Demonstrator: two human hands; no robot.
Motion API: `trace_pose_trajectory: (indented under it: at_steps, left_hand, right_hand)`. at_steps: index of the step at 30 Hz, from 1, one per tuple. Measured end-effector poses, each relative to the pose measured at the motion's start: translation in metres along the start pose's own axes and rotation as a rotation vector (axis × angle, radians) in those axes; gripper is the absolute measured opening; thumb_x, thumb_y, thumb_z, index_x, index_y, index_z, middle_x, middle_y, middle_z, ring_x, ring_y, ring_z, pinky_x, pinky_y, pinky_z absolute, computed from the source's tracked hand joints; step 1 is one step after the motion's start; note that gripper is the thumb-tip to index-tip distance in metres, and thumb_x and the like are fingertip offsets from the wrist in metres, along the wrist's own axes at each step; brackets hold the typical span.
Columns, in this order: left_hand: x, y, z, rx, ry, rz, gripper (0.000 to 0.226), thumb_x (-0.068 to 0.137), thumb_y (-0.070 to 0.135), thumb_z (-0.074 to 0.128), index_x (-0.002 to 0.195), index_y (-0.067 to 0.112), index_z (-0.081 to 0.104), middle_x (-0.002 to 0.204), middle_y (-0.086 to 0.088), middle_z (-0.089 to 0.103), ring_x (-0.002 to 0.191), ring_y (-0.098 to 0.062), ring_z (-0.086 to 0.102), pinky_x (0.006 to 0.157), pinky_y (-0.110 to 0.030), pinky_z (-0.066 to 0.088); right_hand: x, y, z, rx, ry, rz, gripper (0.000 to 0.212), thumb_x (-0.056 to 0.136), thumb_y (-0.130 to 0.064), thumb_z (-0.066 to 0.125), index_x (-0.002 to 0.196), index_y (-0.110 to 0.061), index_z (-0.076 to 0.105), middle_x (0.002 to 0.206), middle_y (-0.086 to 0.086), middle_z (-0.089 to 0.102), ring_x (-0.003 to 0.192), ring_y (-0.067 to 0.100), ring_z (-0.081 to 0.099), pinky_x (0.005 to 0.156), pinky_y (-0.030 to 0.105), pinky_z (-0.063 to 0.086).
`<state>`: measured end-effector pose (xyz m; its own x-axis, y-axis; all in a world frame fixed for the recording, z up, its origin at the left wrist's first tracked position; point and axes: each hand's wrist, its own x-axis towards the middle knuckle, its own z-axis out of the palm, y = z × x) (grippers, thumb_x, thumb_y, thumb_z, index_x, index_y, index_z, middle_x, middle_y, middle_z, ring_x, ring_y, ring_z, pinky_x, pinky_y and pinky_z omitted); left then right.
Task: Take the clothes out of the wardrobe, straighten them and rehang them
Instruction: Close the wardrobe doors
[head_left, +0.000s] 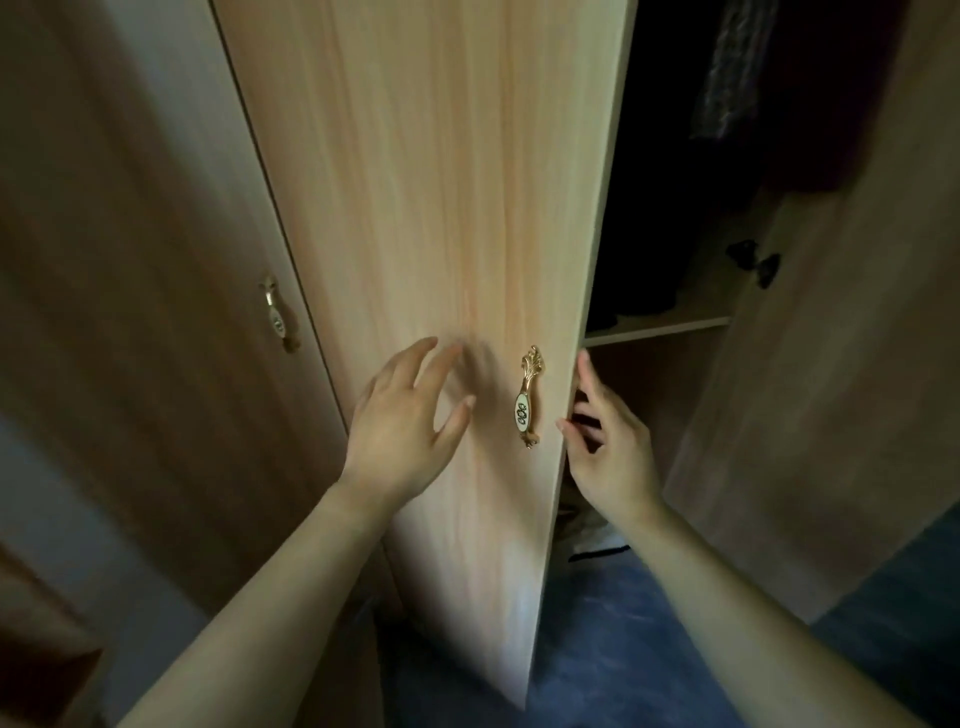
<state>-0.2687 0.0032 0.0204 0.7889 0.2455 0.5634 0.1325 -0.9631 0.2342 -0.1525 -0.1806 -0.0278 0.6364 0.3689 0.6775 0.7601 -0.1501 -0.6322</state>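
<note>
A light wooden wardrobe door (441, 208) stands partly swung out in front of me, with a gold and white handle (527, 397) near its free edge. My left hand (405, 421) hovers with fingers spread against the door's front, left of the handle, holding nothing. My right hand (608, 441) is at the door's free edge, fingers loosely curled beside it, thumb on the front side. Inside the dark wardrobe hang dark clothes (737, 78), one patterned grey, one deep red (831, 104). More dark items lie on the shelf (660, 327).
A second door (831, 389) stands wide open at the right, with a dark hinge (753, 260). A closed door with a matching handle (278, 317) is at the left. Blue carpet (623, 649) covers the floor. Something pale lies at the wardrobe's bottom (587, 530).
</note>
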Motion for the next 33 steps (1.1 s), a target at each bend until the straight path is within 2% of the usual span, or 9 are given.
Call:
trace_pose_trajectory:
  at_steps: [4, 7, 11, 15, 19, 27, 31, 33]
  left_hand:
    - [0.052, 0.002, 0.035, 0.035, 0.020, 0.075, 0.054, 0.092, 0.047, 0.041, 0.142, 0.025, 0.038, 0.149, -0.008, 0.035, 0.137, -0.027, 0.033, 0.103, -0.051, 0.037]
    - [0.087, 0.004, 0.060, 0.076, 0.048, 0.093, 0.055, 0.093, 0.045, 0.044, 0.144, 0.032, 0.029, 0.155, -0.005, 0.024, 0.142, -0.025, 0.023, 0.107, -0.056, 0.032]
    - [0.129, 0.000, 0.091, 0.115, 0.112, 0.080, 0.058, 0.093, 0.045, 0.045, 0.146, 0.035, 0.025, 0.157, -0.008, 0.016, 0.144, -0.027, 0.016, 0.110, -0.053, 0.021]
    - [0.160, -0.016, 0.121, 0.192, 0.211, 0.117, 0.056, 0.092, 0.043, 0.049, 0.144, 0.031, 0.031, 0.155, -0.015, 0.015, 0.140, -0.037, 0.021, 0.108, -0.058, 0.028]
    - [0.180, -0.023, 0.143, 0.291, 0.286, 0.109, 0.055, 0.093, 0.047, 0.047, 0.144, 0.033, 0.030, 0.154, -0.014, 0.013, 0.140, -0.036, 0.019, 0.109, -0.056, 0.023]
    - [0.208, -0.049, 0.158, 0.448, 0.319, 0.136, 0.055, 0.092, 0.041, 0.054, 0.142, 0.036, 0.033, 0.153, -0.010, 0.019, 0.136, -0.032, 0.026, 0.107, -0.051, 0.024]
    - [0.218, -0.062, 0.157, 0.484, 0.313, 0.176, 0.055, 0.091, 0.037, 0.058, 0.141, 0.037, 0.034, 0.152, -0.008, 0.021, 0.136, -0.028, 0.027, 0.105, -0.047, 0.026]
    - [0.223, -0.068, 0.155, 0.504, 0.307, 0.193, 0.055, 0.091, 0.037, 0.058, 0.141, 0.037, 0.034, 0.153, -0.007, 0.021, 0.136, -0.026, 0.028, 0.105, -0.044, 0.026]
  right_hand:
    - [0.042, 0.043, -0.006, 0.038, 0.034, 0.026, 0.078, 0.082, -0.002, 0.068, 0.142, -0.026, 0.024, 0.117, -0.014, 0.050, 0.099, 0.003, 0.056, 0.082, 0.007, 0.046]
    - [0.075, 0.074, -0.003, 0.075, 0.110, 0.041, 0.074, 0.080, -0.002, 0.070, 0.139, -0.026, 0.033, 0.114, -0.024, 0.048, 0.096, 0.004, 0.058, 0.081, 0.014, 0.050]
    - [0.111, 0.115, 0.002, 0.092, 0.151, -0.021, 0.068, 0.078, 0.001, 0.071, 0.135, -0.020, 0.042, 0.111, -0.024, 0.051, 0.089, 0.000, 0.059, 0.077, 0.015, 0.051]
    - [0.140, 0.144, 0.007, 0.083, 0.113, -0.065, 0.065, 0.076, 0.002, 0.072, 0.132, -0.018, 0.044, 0.104, -0.010, 0.057, 0.086, -0.011, 0.057, 0.071, 0.004, 0.044]
    - [0.167, 0.170, 0.015, 0.115, 0.077, -0.073, 0.065, 0.076, 0.002, 0.072, 0.132, -0.016, 0.045, 0.104, -0.002, 0.060, 0.090, -0.011, 0.057, 0.069, 0.002, 0.042]
    - [0.208, 0.206, 0.034, 0.217, -0.015, -0.032, 0.064, 0.083, -0.003, 0.067, 0.136, -0.026, 0.039, 0.109, -0.003, 0.060, 0.092, -0.002, 0.059, 0.075, 0.007, 0.046]
    - [0.224, 0.216, 0.044, 0.233, -0.029, -0.001, 0.065, 0.083, -0.001, 0.065, 0.136, -0.025, 0.037, 0.111, -0.012, 0.058, 0.094, -0.006, 0.059, 0.078, 0.008, 0.046]
    - [0.231, 0.218, 0.047, 0.207, -0.026, 0.005, 0.067, 0.083, 0.000, 0.065, 0.137, -0.024, 0.035, 0.111, -0.009, 0.058, 0.094, -0.009, 0.058, 0.078, 0.006, 0.046]
